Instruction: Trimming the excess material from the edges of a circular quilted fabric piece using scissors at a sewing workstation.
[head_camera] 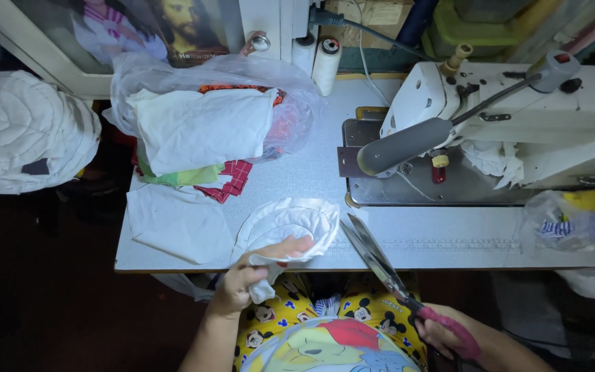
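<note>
Left hand (246, 279) pinches the white quilted round piece (287, 224) at lower centre frame; right hand (449, 334) grips open scissors (373, 258), blades angled up-left, tips just right of the piece's edge.

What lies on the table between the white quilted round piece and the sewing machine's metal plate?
In the head view, the open blades of the scissors, held by the right hand, lie between the quilted piece and the metal plate.
</note>
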